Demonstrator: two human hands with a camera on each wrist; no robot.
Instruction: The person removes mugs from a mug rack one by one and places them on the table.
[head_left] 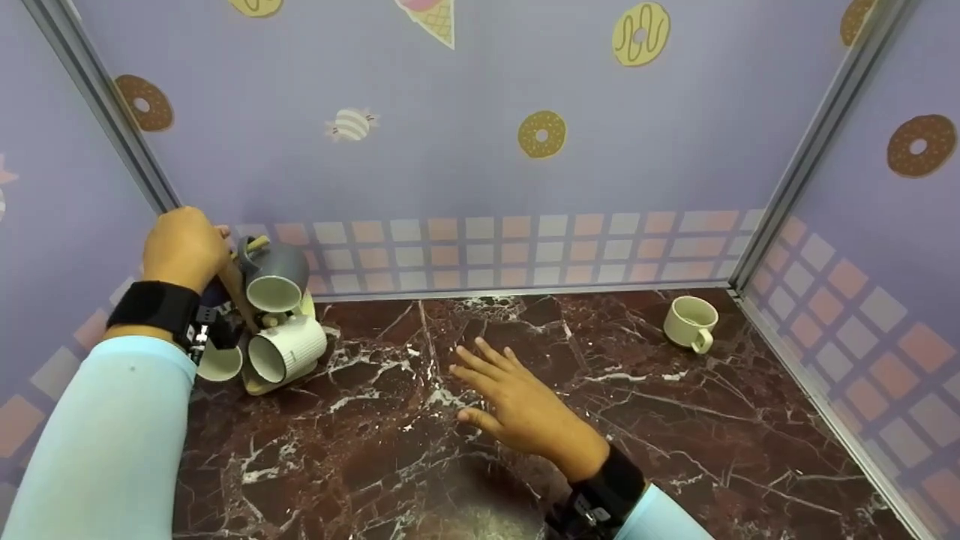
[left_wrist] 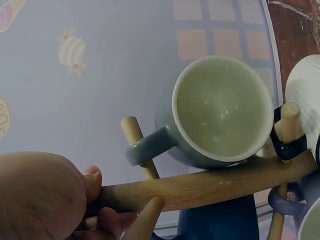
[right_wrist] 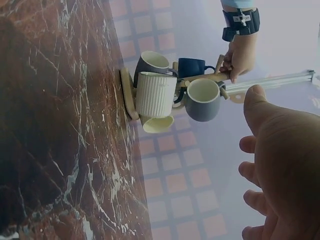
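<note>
My left hand [head_left: 184, 251] grips the top of a wooden mug tree [left_wrist: 220, 187] near the left corner. From one upper peg a grey mug [head_left: 289, 259] hangs by its handle, its pale mouth tilted outward. Lower down hangs a white ribbed mug [head_left: 304, 345]. The right wrist view also shows a dark blue mug [right_wrist: 191, 67], another greyish mug [right_wrist: 150, 62] and a pale yellow mug [right_wrist: 157, 125] on the tree. Over the counter's middle, my right hand [head_left: 525, 405] is held with fingers spread and nothing in it.
A cream cup [head_left: 686, 322] stands upright at the back right, handle toward the front. The dark red marble counter [head_left: 390, 465] is bounded by a patterned back wall [head_left: 465, 172] and side walls. The mug tree's base [right_wrist: 129, 95] sits on the counter.
</note>
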